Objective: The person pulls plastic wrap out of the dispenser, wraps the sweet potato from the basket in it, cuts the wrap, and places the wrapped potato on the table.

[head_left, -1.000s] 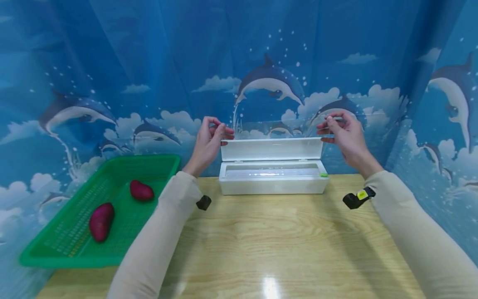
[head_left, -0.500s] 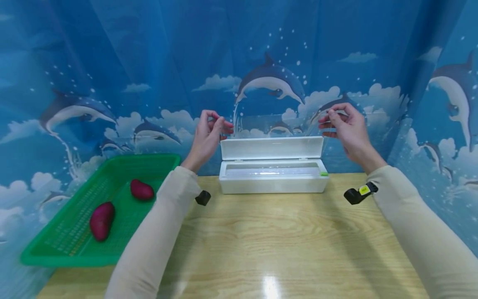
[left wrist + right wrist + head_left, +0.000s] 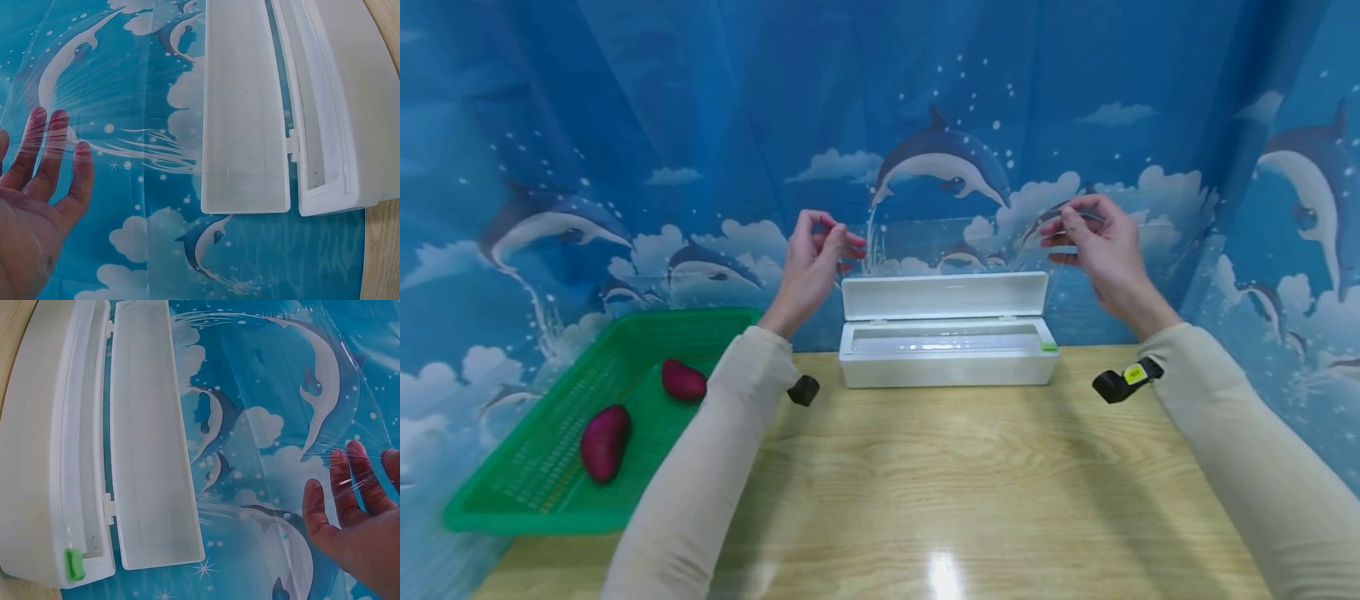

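Note:
Clear plastic wrap (image 3: 925, 240) stretches in the air between my two hands, above and behind a white wrap dispenser box (image 3: 949, 372). At its left end my left hand (image 3: 815, 257) pinches the film between thumb and forefinger; the other fingers lie behind it. My right hand (image 3: 1099, 246) pinches the opposite end the same way. Fine creases fan out from the fingers in both wrist views. The dispenser's lid (image 3: 944, 297) stands raised on its hinges, and a roll (image 3: 947, 342) shows inside. A small green slider (image 3: 75, 564) sits at the box's right end.
To the left, a green plastic basket (image 3: 542, 524) holds two purple-red sweet potatoes, one nearer (image 3: 605, 443) and one farther back (image 3: 683, 381). The wooden table (image 3: 917, 475) runs up to a blue dolphin-print curtain (image 3: 760, 108) behind the box.
Both hands have risen a little and drawn slightly farther apart, lifting the plastic wrap higher above the lid. The box and the sweet potatoes have stayed in place.

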The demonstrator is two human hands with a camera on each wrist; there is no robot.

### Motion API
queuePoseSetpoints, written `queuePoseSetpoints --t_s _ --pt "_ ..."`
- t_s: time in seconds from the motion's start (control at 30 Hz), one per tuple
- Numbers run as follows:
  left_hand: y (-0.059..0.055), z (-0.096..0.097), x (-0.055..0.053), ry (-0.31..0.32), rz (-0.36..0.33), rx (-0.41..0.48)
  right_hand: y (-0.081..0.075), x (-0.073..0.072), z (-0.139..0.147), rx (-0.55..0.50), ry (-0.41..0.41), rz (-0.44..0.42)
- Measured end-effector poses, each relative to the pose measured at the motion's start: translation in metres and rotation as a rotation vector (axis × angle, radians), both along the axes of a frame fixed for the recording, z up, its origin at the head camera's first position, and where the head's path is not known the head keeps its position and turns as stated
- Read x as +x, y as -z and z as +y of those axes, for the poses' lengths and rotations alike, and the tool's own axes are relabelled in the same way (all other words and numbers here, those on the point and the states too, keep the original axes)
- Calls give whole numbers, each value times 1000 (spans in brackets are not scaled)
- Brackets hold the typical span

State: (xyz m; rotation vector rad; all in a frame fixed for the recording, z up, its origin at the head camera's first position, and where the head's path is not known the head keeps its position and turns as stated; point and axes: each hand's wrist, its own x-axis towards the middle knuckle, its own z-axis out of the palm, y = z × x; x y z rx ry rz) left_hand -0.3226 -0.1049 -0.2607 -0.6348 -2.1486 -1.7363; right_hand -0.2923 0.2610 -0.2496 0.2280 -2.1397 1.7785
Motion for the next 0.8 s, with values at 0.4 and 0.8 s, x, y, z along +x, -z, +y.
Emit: queuePoseSetpoints --t_s 0.4,0.8 --pt "-10 -3 6 -8 22 -35 -8 5 -4 8 9 60" --pt "-14 -5 17 -12 29 -30 -11 18 -3 26 26 115"
